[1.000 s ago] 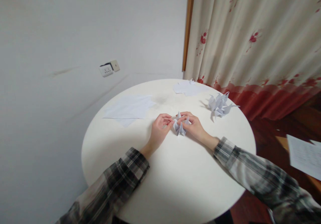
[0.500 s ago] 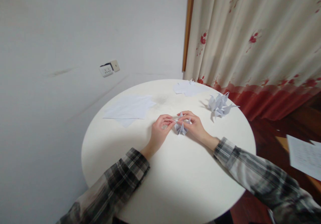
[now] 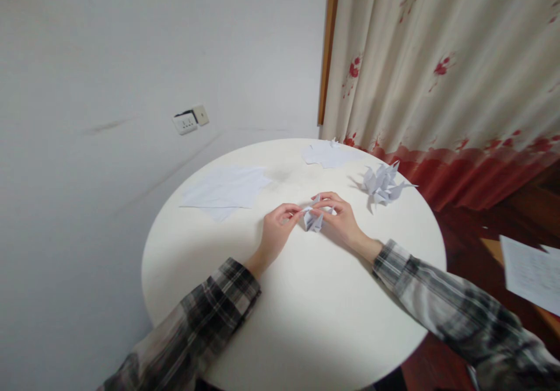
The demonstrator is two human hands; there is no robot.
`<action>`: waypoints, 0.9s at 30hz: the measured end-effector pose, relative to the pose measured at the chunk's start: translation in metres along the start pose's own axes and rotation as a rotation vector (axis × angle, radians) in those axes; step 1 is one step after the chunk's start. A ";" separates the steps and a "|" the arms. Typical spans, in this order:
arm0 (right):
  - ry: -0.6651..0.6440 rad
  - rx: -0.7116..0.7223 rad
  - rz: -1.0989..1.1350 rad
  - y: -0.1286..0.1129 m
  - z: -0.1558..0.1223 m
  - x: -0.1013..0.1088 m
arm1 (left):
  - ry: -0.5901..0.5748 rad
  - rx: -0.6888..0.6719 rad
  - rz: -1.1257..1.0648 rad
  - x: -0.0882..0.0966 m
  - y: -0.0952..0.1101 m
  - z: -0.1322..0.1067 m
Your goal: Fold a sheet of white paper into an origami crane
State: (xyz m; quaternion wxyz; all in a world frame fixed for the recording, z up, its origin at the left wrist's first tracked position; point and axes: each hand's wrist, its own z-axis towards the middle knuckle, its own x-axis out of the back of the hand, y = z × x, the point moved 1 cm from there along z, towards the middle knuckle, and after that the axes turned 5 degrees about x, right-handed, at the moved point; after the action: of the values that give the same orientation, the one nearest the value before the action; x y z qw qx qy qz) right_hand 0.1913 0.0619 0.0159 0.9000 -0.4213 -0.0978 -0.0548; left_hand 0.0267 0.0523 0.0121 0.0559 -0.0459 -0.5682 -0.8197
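Note:
A folded white paper crane is held just above the middle of the round white table. My left hand pinches its left tip between thumb and fingers. My right hand grips the crane's body from the right, its fingers partly covering the folds. Farther right on the table sits a cluster of several finished paper cranes, apart from both hands.
Flat white paper sheets lie at the table's left. More sheets lie at the far edge with a small folded paper piece by them. A wall stands behind, a flowered curtain at right. Written pages rest lower right.
The crane has tilted and turned slightly between my fingers. My left hand has shifted a little up and left; my right hand has barely moved.

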 end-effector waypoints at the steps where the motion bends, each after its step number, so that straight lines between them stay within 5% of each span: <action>1: -0.003 0.004 -0.004 0.000 0.000 0.000 | 0.009 -0.006 0.009 0.001 0.001 0.000; 16: 0.062 0.231 -0.250 -0.017 0.001 0.008 | -0.045 -0.050 -0.009 -0.001 0.006 -0.003; 27: -0.029 0.380 -0.374 -0.017 0.002 0.013 | -0.030 0.024 -0.074 -0.005 0.009 -0.003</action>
State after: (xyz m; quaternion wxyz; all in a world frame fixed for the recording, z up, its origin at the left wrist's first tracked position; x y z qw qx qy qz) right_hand 0.2008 0.0529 0.0327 0.9357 -0.2201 -0.1951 -0.1948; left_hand 0.0330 0.0461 0.0187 0.0174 -0.0364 -0.5802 -0.8135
